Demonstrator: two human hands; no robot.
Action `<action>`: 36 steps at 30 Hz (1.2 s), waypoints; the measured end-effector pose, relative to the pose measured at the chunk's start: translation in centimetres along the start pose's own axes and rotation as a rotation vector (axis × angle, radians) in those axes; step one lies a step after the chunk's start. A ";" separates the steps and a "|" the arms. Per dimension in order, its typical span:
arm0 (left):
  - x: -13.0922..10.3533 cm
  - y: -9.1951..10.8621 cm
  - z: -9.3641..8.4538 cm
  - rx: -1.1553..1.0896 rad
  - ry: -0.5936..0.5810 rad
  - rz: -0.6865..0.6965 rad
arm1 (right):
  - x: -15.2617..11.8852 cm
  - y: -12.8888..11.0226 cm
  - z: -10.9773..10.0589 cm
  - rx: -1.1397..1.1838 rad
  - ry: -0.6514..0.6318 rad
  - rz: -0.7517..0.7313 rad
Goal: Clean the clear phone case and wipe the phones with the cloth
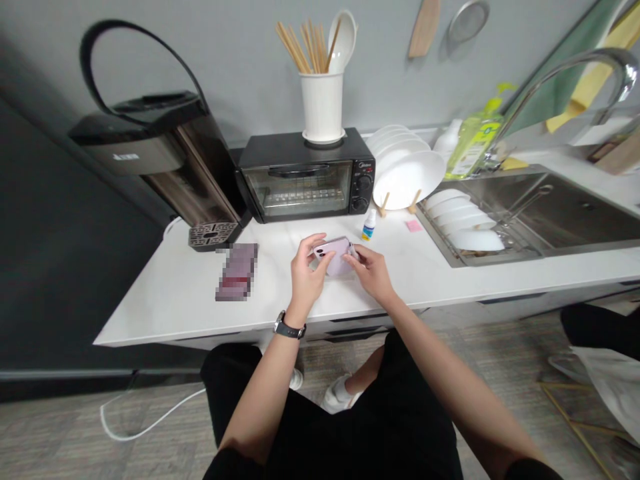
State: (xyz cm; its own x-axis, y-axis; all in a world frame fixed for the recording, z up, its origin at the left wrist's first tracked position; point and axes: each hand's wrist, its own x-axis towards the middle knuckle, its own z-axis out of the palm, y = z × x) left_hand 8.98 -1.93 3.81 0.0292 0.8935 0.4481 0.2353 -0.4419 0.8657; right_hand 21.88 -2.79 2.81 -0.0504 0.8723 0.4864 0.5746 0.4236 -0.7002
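Note:
Over the white counter [280,300], a pale purple phone [339,250] is held between my two hands with its back and camera lenses facing up. My left hand [309,267], with a watch at the wrist, grips the camera end, its thumb on the back. At the opposite side, my right hand [370,270] pinches the edge, and something clear or pale shows by its fingers, too small to make out. A small spray bottle [369,225] with a white cap and blue-yellow label stands just beyond my right hand. Left of my hands lies a flat, pixelated purple object [239,272].
Behind my hands sits a black toaster oven [305,177] bearing a white utensil holder [323,107]. A drinks dispenser [170,160] stands left. To the right are racked plates [407,175], a pink packet [413,226], a soap bottle [473,143] and a sink [565,220] with bowls [473,239].

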 end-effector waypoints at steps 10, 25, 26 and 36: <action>-1.5 -3.1 1.4 0.116 -0.175 -0.095 | 1.1 1.4 0.5 -0.006 0.098 0.027; -1.7 -3.1 1.0 0.334 -0.229 -0.108 | 4.6 -1.2 -2.5 -0.261 -0.207 -0.246; -1.7 -3.0 1.0 0.338 -0.233 -0.111 | 4.4 -1.6 -2.4 -0.261 -0.207 -0.268; -1.6 -2.3 0.8 0.358 -0.251 -0.130 | 5.4 -1.3 -1.9 -0.210 -0.195 -0.229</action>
State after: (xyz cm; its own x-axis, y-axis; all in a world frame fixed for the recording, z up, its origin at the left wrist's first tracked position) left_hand 9.19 -2.27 0.94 0.2011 0.9509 0.2352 0.5719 -0.3089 0.7599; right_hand 22.40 0.91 7.32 -0.3405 0.7991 0.4954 0.6845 0.5719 -0.4520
